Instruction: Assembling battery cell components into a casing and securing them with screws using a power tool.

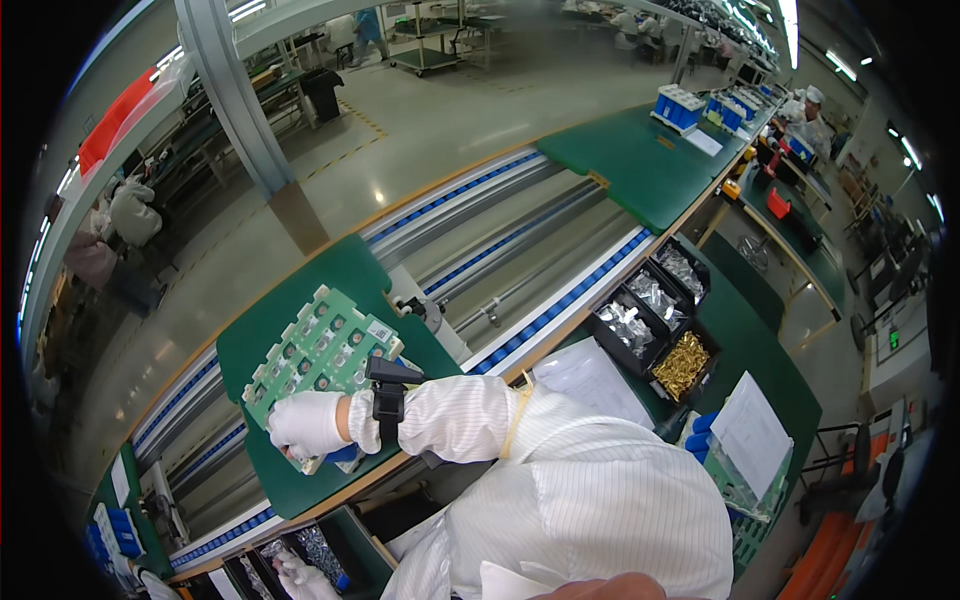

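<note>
On the green work mat lies a block with a pale green plate (325, 345) on top, with rows of round openings and blue showing beneath its near edge. My right hand (308, 424), in a white glove, is at the plate's near left corner. Its fingers are curled down, and their tips and anything between them are hidden. A black device is strapped to my right wrist (388, 400). At the lower edge my gloved left hand (302, 576) is at a black bin (318, 555) of small metal parts. Its fingers look bent together; what they hold cannot be made out.
Conveyor rails (500, 240) with blue rollers run past the mat. To the right stand black bins of silvery parts (625, 328) and brass-coloured pieces (683, 366), and papers (592, 380). A co-worker's sleeve (155, 586) shows at lower left; blue blocks (678, 108) stand far off.
</note>
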The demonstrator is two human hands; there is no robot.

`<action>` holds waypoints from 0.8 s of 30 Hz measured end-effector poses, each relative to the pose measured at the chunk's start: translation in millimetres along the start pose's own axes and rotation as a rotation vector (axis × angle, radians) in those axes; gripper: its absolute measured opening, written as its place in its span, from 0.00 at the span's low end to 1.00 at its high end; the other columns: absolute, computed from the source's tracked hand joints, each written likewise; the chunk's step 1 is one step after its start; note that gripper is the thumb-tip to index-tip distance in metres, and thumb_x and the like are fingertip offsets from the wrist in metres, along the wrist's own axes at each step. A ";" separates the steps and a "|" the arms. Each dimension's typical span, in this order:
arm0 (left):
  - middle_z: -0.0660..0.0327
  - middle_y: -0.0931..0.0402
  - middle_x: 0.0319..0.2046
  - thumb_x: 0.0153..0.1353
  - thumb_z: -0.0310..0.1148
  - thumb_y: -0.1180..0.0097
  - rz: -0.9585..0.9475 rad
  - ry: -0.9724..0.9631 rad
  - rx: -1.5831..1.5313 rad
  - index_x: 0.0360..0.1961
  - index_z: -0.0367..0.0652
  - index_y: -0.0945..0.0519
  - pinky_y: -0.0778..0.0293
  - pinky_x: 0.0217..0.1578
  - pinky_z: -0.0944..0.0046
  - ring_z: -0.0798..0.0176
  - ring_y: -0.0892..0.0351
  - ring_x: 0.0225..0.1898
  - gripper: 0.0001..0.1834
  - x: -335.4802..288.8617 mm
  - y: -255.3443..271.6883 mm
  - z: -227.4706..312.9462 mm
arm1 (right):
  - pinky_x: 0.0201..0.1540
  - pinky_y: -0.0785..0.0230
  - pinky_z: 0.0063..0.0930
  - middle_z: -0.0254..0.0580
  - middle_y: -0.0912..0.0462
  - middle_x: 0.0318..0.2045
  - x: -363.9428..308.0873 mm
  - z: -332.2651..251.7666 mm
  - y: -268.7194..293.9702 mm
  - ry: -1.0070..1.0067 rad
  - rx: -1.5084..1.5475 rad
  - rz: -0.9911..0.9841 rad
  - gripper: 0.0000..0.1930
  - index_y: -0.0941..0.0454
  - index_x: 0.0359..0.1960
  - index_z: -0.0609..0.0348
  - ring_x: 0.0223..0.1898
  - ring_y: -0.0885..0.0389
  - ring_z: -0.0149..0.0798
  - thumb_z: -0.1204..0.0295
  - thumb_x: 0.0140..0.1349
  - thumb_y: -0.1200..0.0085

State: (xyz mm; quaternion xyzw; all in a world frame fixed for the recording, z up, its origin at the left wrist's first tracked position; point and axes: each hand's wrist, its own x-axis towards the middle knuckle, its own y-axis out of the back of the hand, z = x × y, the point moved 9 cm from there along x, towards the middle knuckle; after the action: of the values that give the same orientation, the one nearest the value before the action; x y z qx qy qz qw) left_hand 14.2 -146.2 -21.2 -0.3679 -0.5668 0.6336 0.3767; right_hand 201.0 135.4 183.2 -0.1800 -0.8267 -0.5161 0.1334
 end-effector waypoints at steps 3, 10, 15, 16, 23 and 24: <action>0.46 0.27 0.53 0.71 0.35 0.57 0.096 0.009 0.266 0.60 0.33 0.34 0.25 0.28 0.70 0.59 0.19 0.46 0.21 2.2 -7.6 -20.5 | 0.38 0.26 0.40 0.42 0.17 0.28 -1.8 3.9 -2.6 -0.013 0.010 -0.021 0.06 0.16 0.28 0.53 0.37 0.19 0.47 0.67 0.52 0.42; 0.62 0.26 0.18 0.56 0.27 0.44 0.445 0.099 2.335 0.28 0.38 0.20 0.35 0.19 0.66 0.67 0.30 0.17 0.04 18.6 -11.8 -32.4 | 0.41 0.26 0.41 0.44 0.19 0.30 0.1 2.0 -2.4 -0.021 0.042 -0.030 0.06 0.17 0.27 0.55 0.36 0.19 0.48 0.68 0.50 0.42; 0.52 0.22 0.20 0.52 0.28 0.43 0.470 0.019 2.646 0.27 0.36 0.19 0.27 0.27 0.59 0.56 0.22 0.21 0.05 26.6 -15.8 -34.2 | 0.40 0.26 0.41 0.45 0.19 0.30 0.9 1.5 -1.4 -0.025 0.053 -0.020 0.07 0.17 0.28 0.55 0.37 0.19 0.49 0.68 0.50 0.42; 0.51 0.21 0.20 0.52 0.28 0.42 0.458 -0.034 2.674 0.27 0.36 0.19 0.27 0.29 0.59 0.55 0.22 0.22 0.05 25.5 -12.0 -28.5 | 0.40 0.26 0.41 0.45 0.19 0.30 2.6 0.5 -2.6 -0.024 0.053 -0.026 0.07 0.17 0.28 0.55 0.37 0.19 0.49 0.68 0.50 0.42; 0.51 0.22 0.23 0.53 0.30 0.44 0.488 -0.083 2.557 0.26 0.34 0.22 0.27 0.30 0.55 0.51 0.23 0.23 0.08 29.9 -3.7 -27.7 | 0.39 0.26 0.41 0.44 0.19 0.30 -4.3 5.1 -1.1 -0.052 0.019 -0.028 0.06 0.17 0.27 0.55 0.37 0.19 0.49 0.67 0.51 0.42; 0.51 0.22 0.23 0.53 0.30 0.44 0.506 -0.095 2.560 0.26 0.34 0.22 0.27 0.30 0.55 0.51 0.23 0.23 0.08 24.7 11.6 0.1 | 0.39 0.26 0.41 0.44 0.19 0.30 -0.1 -0.3 -2.4 -0.037 0.025 -0.027 0.06 0.17 0.27 0.55 0.37 0.19 0.49 0.67 0.51 0.42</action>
State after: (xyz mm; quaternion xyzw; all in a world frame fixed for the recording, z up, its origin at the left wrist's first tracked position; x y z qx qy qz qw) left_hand 2.4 -125.0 -33.7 0.1762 0.5066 0.7856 0.3086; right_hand 200.1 134.2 181.3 -0.1767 -0.8378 -0.5040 0.1135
